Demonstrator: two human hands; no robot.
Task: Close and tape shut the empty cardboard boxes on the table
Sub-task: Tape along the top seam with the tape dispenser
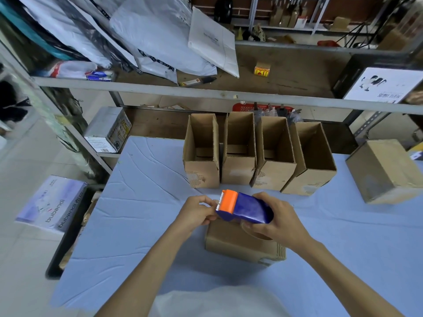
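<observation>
Boxes [201, 172] open, empty, right hand [279, 223] gripping tape dispenser [247, 209], left hand [196, 211] pinching tape [214, 202]

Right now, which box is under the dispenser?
The closed box in front; four open boxes stand in a row behind it, a lone box far right.

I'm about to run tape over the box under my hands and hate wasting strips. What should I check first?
1. Grip: right hand holds the tape dispenser: ok.
2. Start: left hand pinches at its orange cutter: ok; free tape length: cannot tell.
3. Target: closed cardboard box lies flat on the table: ok.
4. Seam lined up under the dispenser: cannot tell, hands hide it.
5. Room: the four open boxes stand apart behind it: ok.
</observation>
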